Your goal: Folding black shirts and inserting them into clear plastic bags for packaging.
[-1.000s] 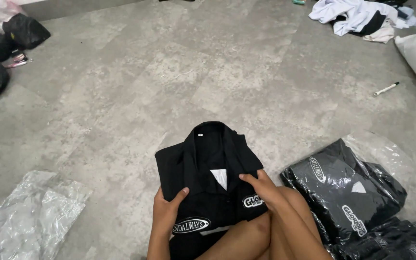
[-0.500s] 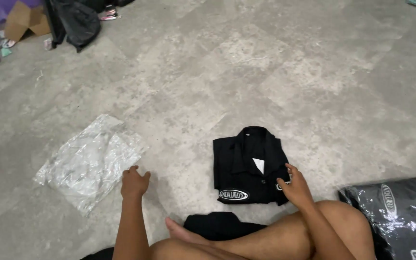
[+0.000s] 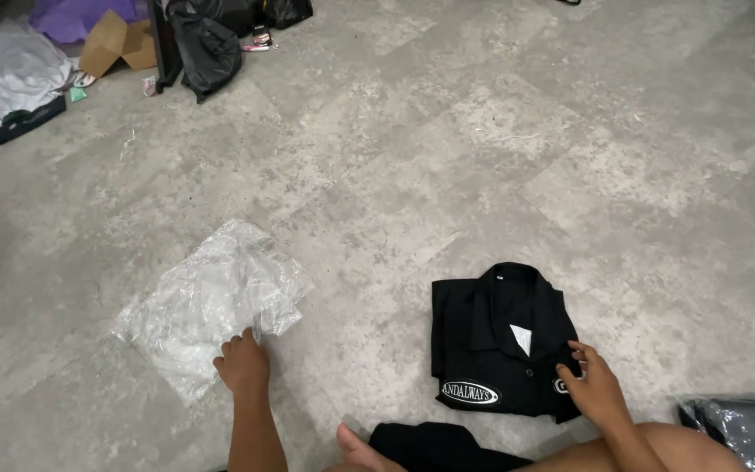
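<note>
Reached further onto crinkly clear plastic bag with left hand, fingers curled on its near edge; right hand loosely resting on folded black shirt, off right.

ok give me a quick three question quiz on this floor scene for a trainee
1. True or false: the left hand touches the crumpled clear plastic bag.
2. What does the right hand rest on?
A. the flattened brown cardboard box
B. the folded black collared shirt
C. the bare grey concrete floor
3. In what state is the shirt?

Key: 1 true; 2 B; 3 folded flat, collar away from the person, white oval patches near the front edge.
</note>
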